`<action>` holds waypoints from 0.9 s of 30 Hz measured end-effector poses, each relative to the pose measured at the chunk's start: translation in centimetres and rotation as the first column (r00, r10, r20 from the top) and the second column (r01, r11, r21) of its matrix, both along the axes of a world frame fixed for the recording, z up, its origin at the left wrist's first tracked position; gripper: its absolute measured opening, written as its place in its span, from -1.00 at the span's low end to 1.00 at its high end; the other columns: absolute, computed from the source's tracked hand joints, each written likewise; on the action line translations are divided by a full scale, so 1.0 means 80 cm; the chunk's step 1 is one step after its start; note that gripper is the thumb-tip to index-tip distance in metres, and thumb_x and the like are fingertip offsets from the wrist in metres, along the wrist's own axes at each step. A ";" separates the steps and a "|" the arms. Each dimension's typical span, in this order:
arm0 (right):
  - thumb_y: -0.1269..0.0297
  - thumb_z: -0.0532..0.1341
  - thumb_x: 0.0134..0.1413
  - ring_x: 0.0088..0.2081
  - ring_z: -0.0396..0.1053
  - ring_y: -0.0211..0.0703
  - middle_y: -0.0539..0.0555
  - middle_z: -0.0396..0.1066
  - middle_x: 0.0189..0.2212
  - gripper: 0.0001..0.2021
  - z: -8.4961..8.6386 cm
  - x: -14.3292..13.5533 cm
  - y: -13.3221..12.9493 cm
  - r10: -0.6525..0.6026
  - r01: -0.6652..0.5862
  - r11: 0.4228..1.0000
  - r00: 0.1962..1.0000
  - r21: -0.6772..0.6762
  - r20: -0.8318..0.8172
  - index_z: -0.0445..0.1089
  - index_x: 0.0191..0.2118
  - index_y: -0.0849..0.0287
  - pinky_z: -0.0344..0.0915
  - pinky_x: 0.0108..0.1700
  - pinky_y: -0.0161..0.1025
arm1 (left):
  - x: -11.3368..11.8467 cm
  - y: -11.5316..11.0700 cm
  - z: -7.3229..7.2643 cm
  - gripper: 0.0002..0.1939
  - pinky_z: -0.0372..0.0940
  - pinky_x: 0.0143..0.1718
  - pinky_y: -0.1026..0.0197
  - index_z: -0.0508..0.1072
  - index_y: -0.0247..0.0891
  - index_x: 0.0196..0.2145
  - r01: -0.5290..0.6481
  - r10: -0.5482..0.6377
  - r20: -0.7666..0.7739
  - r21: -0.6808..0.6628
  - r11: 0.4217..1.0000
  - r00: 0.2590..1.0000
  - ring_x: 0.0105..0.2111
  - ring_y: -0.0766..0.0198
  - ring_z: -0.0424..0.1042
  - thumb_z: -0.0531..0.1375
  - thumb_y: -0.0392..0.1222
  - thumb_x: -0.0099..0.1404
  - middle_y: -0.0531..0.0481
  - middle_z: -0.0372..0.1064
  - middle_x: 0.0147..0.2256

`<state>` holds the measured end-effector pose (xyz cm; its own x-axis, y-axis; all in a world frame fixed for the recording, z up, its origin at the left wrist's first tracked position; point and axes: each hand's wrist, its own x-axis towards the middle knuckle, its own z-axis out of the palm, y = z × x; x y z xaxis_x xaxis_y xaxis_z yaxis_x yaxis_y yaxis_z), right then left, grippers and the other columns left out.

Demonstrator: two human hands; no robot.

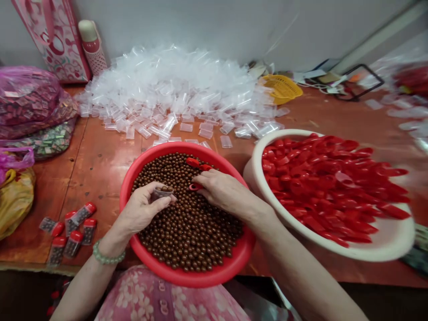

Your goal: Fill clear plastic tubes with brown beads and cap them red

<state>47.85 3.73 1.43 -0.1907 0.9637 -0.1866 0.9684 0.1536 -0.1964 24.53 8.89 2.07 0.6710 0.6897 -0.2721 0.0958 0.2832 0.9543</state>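
My left hand is closed around a small transparent plastic container, its mouth tipped up and brown balls showing at the top. Fingers curled, my right hand grips red plastic caps; the palm hides how many. Another red cap sticks out beyond its fingertips. Both hands are over a red basin holding a mass of shiny brown balls. To the right, a white basin is heaped with red caps.
Transparent containers lie piled along the wall. Several filled, red-capped containers rest at the left near the table edge. Bulging bags, a pink thermos and a patterned bag stand farther back. A yellow basket sits behind.
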 end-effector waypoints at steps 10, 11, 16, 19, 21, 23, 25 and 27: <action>0.22 0.17 0.21 -0.13 0.49 -0.09 0.10 0.53 -0.12 -0.71 0.030 -0.018 -0.006 -0.060 0.193 0.974 0.720 0.116 -0.691 0.43 0.02 0.12 0.43 -0.07 -0.16 | -0.001 -0.008 -0.004 -0.72 0.31 -0.15 0.21 0.40 -0.28 -0.19 0.026 -0.015 0.092 -0.121 0.992 0.996 -0.29 0.29 0.45 0.28 -0.10 0.19 -0.03 0.47 -0.32; 0.24 0.15 0.23 -0.13 0.48 -0.09 0.10 0.53 -0.14 -0.72 0.034 -0.025 -0.005 -0.020 0.157 0.978 0.724 0.136 -0.690 0.43 0.02 0.11 0.43 -0.06 -0.16 | -0.001 -0.008 -0.005 -0.73 0.31 -0.14 0.21 0.41 -0.28 -0.19 0.029 -0.021 0.077 -0.106 0.994 0.997 -0.29 0.29 0.44 0.27 -0.10 0.19 -0.02 0.46 -0.32; 0.34 0.11 0.28 -0.23 0.46 -0.16 0.12 0.49 -0.24 -0.72 0.037 -0.050 0.006 0.170 0.007 0.962 0.770 0.274 -0.615 0.43 0.04 0.15 0.42 -0.16 -0.21 | -0.003 -0.004 -0.009 -0.76 0.28 -0.18 0.24 0.41 -0.29 -0.16 0.005 -0.004 0.034 -0.026 1.000 0.999 -0.32 0.32 0.38 0.21 -0.16 0.23 0.01 0.42 -0.32; 0.37 0.10 0.29 -0.28 0.44 -0.20 0.11 0.46 -0.28 -0.73 0.032 -0.053 0.010 0.220 -0.043 0.954 0.775 0.298 -0.593 0.42 0.03 0.18 0.40 -0.22 -0.26 | -0.004 -0.002 -0.010 -0.76 0.28 -0.18 0.23 0.40 -0.30 -0.13 0.034 -0.033 0.039 -0.019 0.999 0.999 -0.32 0.31 0.38 0.17 -0.19 0.24 0.00 0.41 -0.32; 0.38 0.10 0.29 -0.27 0.43 -0.20 0.11 0.45 -0.28 -0.74 0.033 -0.050 0.009 0.233 -0.067 0.953 0.789 0.297 -0.568 0.42 0.03 0.19 0.40 -0.21 -0.27 | -0.004 -0.002 -0.011 -0.79 0.28 -0.16 0.21 0.40 -0.30 -0.16 0.037 -0.036 0.033 -0.027 0.999 0.999 -0.30 0.30 0.39 0.17 -0.20 0.24 0.00 0.41 -0.32; 0.38 0.11 0.28 -0.25 0.45 -0.18 0.11 0.46 -0.26 -0.74 0.036 -0.044 0.005 0.215 -0.072 0.961 0.804 0.269 -0.554 0.43 0.03 0.18 0.41 -0.19 -0.26 | -0.004 -0.001 -0.011 -0.82 0.28 -0.14 0.21 0.40 -0.29 -0.18 0.030 -0.029 0.020 -0.032 0.999 0.999 -0.29 0.30 0.40 0.17 -0.21 0.25 0.01 0.40 -0.33; 0.38 0.11 0.27 -0.23 0.46 -0.16 0.11 0.47 -0.24 -0.73 0.040 -0.036 0.000 0.181 -0.054 0.970 0.813 0.237 -0.554 0.43 0.03 0.15 0.42 -0.18 -0.25 | -0.004 -0.001 -0.011 -0.83 0.28 -0.14 0.21 0.40 -0.28 -0.19 0.022 -0.022 0.017 -0.040 0.999 1.000 -0.29 0.30 0.41 0.17 -0.22 0.25 0.01 0.40 -0.34; 0.37 0.12 0.27 -0.25 0.47 -0.16 0.10 0.49 -0.25 -0.73 0.042 -0.028 -0.005 0.152 -0.025 0.973 0.816 0.228 -0.558 0.44 0.02 0.11 0.43 -0.20 -0.26 | -0.005 -0.001 -0.009 -0.82 0.29 -0.14 0.20 0.39 -0.27 -0.18 0.000 0.002 0.026 -0.061 0.998 1.000 -0.30 0.31 0.41 0.18 -0.22 0.24 0.02 0.40 -0.35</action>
